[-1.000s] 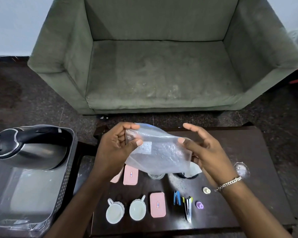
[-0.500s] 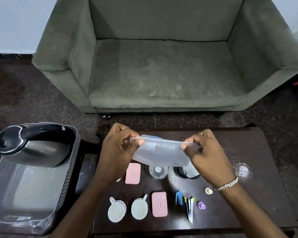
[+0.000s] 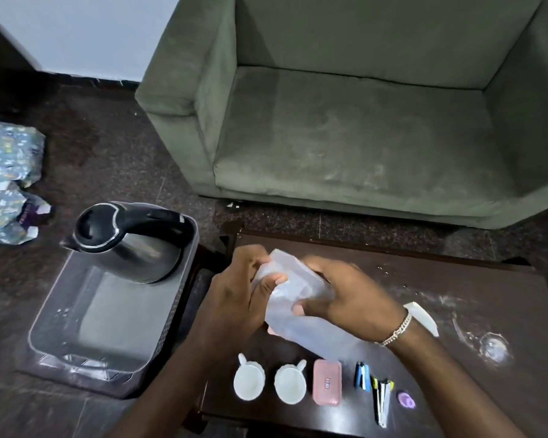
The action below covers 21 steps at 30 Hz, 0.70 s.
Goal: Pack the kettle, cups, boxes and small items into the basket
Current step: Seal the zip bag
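Note:
Both hands hold a clear plastic bag [image 3: 301, 314] above the dark table [image 3: 475, 298]. My left hand [image 3: 238, 295] pinches its top left part and my right hand [image 3: 351, 295] grips it from the right. The steel kettle [image 3: 133, 245] with a black lid and handle stands in the far end of the grey basket [image 3: 45, 314] on the floor at left. Along the table's near edge lie two white cups [image 3: 249, 379] [image 3: 290, 382], a pink box [image 3: 327, 381], a blue clip [image 3: 363, 376], a stapler-like tool [image 3: 382, 403] and a purple small item [image 3: 405, 400].
A green sofa [image 3: 361, 121] stands behind the table. Crumpled printed wrappers [image 3: 7, 181] lie on the dark floor at far left. A white flat piece [image 3: 423, 317] and a clear lid-like item [image 3: 492, 344] lie on the table's right side.
The view has swung left. My hands have come together on the bag, bunching it and tilting it down to the right; before, they held it stretched flat between them.

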Tool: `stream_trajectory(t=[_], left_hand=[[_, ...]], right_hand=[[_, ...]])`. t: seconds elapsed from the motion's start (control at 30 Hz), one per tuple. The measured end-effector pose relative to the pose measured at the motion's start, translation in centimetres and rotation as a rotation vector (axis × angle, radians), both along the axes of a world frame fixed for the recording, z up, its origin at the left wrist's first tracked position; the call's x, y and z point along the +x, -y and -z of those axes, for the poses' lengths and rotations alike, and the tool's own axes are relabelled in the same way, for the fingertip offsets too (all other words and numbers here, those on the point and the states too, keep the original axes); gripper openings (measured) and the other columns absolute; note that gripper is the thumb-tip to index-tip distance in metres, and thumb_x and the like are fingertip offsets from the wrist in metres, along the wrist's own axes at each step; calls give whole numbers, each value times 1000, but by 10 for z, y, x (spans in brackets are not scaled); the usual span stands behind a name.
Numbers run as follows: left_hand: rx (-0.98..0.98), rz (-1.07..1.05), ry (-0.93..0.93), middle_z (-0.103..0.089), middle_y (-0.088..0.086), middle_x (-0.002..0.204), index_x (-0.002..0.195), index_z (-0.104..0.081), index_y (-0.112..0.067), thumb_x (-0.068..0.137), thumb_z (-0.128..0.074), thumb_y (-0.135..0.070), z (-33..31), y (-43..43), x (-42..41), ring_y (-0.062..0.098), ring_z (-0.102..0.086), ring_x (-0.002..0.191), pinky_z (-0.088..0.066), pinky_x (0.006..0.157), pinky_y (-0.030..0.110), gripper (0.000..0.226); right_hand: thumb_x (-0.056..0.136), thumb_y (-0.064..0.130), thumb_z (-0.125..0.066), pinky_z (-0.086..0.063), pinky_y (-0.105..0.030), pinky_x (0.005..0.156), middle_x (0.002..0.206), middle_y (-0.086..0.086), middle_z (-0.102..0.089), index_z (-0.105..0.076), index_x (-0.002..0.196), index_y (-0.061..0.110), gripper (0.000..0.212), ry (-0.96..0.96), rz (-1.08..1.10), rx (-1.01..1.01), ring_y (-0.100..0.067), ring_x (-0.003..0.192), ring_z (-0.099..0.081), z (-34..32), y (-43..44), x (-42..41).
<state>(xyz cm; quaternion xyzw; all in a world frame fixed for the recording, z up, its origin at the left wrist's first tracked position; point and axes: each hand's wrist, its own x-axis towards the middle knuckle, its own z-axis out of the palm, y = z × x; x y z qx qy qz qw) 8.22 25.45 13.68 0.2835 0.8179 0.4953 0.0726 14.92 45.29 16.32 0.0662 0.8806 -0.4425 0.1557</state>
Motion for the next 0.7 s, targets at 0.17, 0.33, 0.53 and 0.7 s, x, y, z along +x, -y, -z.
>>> stream_trajectory(t=[0.17,0.33,0.53,0.7], left_hand=[[-78,268,16,-62,-12,98,98,-72,-23,96,-64,-5,15,47,-25,9,-65,87,-46,73,20,20],[-1,8,246,-74,-8,106,106,-78,-29,87,-74,-6,29,110,-43,11,-70,99,-49,81,16,30],[-50,-188,353,-72,-6,112,110,-78,-34,82,-76,-18,44,199,-68,8,-69,97,-55,74,24,32],[-304,-357,312,-71,-6,109,102,-81,-23,83,-80,2,76,266,-87,9,-68,94,-51,78,15,32]], right_hand=[[76,23,-86,-52,-22,79,99,16,-73,-64,120,36,50,10,-41,-153,4,85,-64,13,15,-21],[78,24,-87,-49,-29,90,108,-11,-68,-41,141,57,85,93,-35,-235,-31,93,-58,33,32,-34],[84,2,-78,-50,-24,62,97,1,-66,-79,110,25,34,-46,156,-564,-15,67,-58,77,119,-53],[88,-3,-63,-47,-18,75,93,-1,-57,-80,99,10,24,-117,65,-185,-7,78,-61,116,205,-87]])
